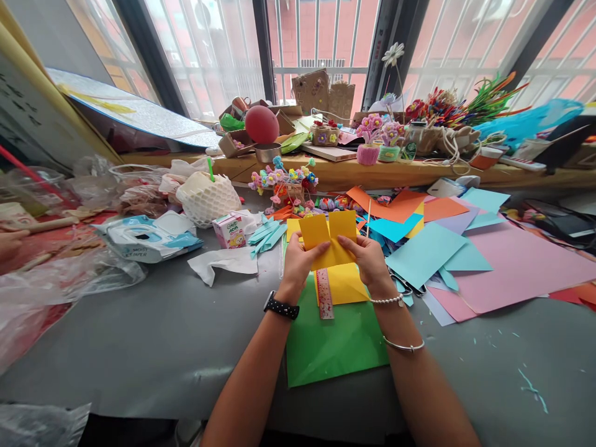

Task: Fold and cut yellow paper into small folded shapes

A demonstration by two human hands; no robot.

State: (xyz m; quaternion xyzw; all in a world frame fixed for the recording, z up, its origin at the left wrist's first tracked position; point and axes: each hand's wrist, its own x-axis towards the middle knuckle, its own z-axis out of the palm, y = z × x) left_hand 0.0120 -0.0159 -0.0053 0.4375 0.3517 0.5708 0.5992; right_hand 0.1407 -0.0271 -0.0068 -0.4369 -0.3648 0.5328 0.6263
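Both my hands hold up a folded yellow paper (329,239) with a slit or gap running down from its top edge. My left hand (299,261) pinches its left side, thumb in front. On the right side, my right hand (370,257) pinches it the same way. Below lies another yellow paper sheet (349,282), with a pink patterned strip (325,295) across its left part. Both rest on a large green paper sheet (335,347). The fingers behind the held paper are hidden.
Scissors (406,285) lie partly under turquoise paper (428,254), beside a large pink sheet (521,261). To the left are a wet-wipe pack (149,237), a white tissue (223,264) and a small pink box (230,230). Crafts crowd the wooden ledge (335,177). Another person's hand (12,242) shows far left.
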